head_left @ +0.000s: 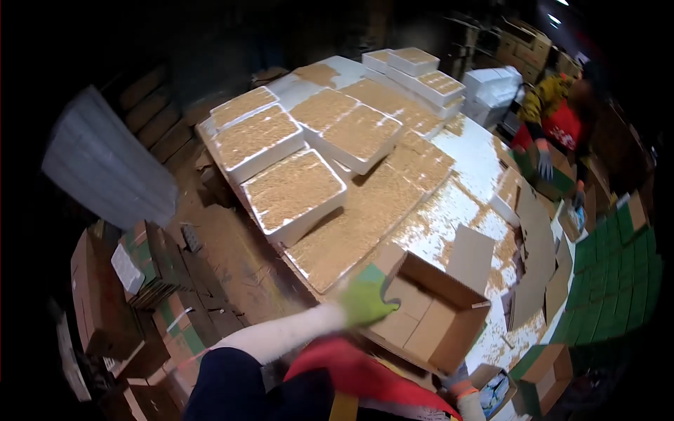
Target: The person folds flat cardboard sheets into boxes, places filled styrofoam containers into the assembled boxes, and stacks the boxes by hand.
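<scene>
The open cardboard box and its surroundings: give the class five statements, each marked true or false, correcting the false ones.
1. The cardboard box in front of the person is packed with white trays. False: its inside is bare cardboard.
2. The left hand wears a green glove. True.
3. The left hand is inside the nearest white tray. False: it is at the cardboard box's left side.
4. The nearest white tray is filled with tan material. True.
5. The co-worker wears a blue apron. False: the apron is red.
</scene>
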Demonstrator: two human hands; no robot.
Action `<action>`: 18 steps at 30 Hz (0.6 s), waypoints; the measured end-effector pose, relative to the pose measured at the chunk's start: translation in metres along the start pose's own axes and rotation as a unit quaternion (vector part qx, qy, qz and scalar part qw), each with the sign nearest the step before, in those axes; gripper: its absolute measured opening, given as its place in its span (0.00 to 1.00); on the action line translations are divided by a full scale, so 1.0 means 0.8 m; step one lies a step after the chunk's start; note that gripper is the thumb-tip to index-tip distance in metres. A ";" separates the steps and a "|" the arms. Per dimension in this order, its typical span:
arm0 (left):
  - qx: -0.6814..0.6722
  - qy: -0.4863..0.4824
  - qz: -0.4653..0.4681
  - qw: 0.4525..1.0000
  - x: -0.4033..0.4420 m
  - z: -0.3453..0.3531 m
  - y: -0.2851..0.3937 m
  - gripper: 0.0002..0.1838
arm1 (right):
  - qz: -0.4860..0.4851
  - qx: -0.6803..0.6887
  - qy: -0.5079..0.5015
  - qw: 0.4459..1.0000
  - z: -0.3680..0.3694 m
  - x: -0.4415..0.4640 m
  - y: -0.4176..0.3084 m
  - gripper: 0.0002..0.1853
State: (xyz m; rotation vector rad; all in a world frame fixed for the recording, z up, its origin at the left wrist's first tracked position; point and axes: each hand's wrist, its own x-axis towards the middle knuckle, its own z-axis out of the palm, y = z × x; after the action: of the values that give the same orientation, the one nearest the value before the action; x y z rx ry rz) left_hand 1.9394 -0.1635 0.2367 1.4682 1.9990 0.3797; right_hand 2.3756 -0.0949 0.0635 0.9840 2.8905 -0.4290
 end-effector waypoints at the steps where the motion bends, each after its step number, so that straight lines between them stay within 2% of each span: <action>1: 0.021 0.071 0.017 0.997 0.011 0.019 -0.013 0.34 | -0.022 0.015 -0.006 1.000 -0.061 0.027 0.007 0.37; 2: 0.044 0.141 0.036 0.988 0.022 0.046 -0.021 0.31 | 0.055 0.058 0.078 0.994 -0.132 0.070 0.009 0.34; 3: 0.002 0.139 0.033 0.990 0.022 0.054 -0.021 0.29 | 0.124 0.131 0.195 0.964 -0.205 0.121 -0.001 0.31; 4: -0.040 0.139 0.029 0.989 0.024 0.061 -0.022 0.27 | 0.125 0.185 0.275 0.935 -0.265 0.175 -0.020 0.28; 5: -0.092 0.116 0.007 0.989 0.017 0.056 -0.014 0.26 | 0.082 0.231 0.298 0.923 -0.305 0.238 -0.048 0.25; 6: -0.116 0.107 -0.002 0.987 0.012 0.044 -0.010 0.25 | 0.024 0.277 0.256 0.926 -0.324 0.307 -0.085 0.23; 7: -0.140 0.098 -0.011 0.985 0.007 0.032 -0.006 0.24 | -0.052 0.362 0.162 0.917 -0.318 0.382 -0.113 0.25; 8: -0.103 0.084 0.015 0.991 0.001 0.019 -0.003 0.24 | -0.074 0.438 0.051 0.894 -0.313 0.454 -0.167 0.29; 9: -0.083 0.080 0.028 0.993 0.003 0.015 -0.006 0.24 | -0.093 0.452 -0.017 0.887 -0.297 0.527 -0.216 0.33; 10: -0.064 0.077 0.041 0.994 0.005 0.012 -0.010 0.25 | -0.111 0.382 -0.055 0.916 -0.275 0.602 -0.257 0.37; 11: -0.098 0.094 0.043 0.990 0.007 0.025 -0.015 0.25 | -0.089 0.396 -0.160 0.900 -0.280 0.650 -0.309 0.44; 12: -0.129 0.110 0.047 0.984 0.013 0.040 -0.023 0.26 | -0.003 0.415 -0.212 0.885 -0.254 0.696 -0.339 0.54; 13: -0.129 0.147 0.066 0.979 0.019 0.060 -0.033 0.26 | -0.076 0.294 -0.156 0.940 -0.211 0.742 -0.358 0.55; 14: -0.136 0.139 0.062 0.979 0.022 0.070 -0.037 0.28 | -0.140 0.170 -0.101 0.970 -0.176 0.768 -0.367 0.55; 15: -0.144 0.131 0.058 0.979 0.020 0.052 -0.031 0.29 | -0.145 0.192 -0.108 0.964 -0.174 0.767 -0.370 0.55; 16: -0.141 0.126 -0.001 0.982 0.010 0.037 -0.021 0.34 | -0.144 0.208 -0.118 0.960 -0.180 0.764 -0.361 0.55; 17: -0.088 0.156 0.057 0.982 0.017 0.064 -0.034 0.36 | -0.036 0.330 -0.227 0.916 -0.209 0.737 -0.355 0.54; 18: -0.074 0.154 0.077 0.982 0.022 0.078 -0.038 0.38 | -0.136 0.279 -0.148 0.939 -0.188 0.733 -0.332 0.45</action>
State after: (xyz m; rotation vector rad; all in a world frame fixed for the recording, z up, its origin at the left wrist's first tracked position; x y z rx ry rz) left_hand 1.9523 -0.1655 0.1665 1.5473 2.0426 0.8497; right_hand 1.7537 0.0919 0.1881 0.4842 2.6678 -1.3444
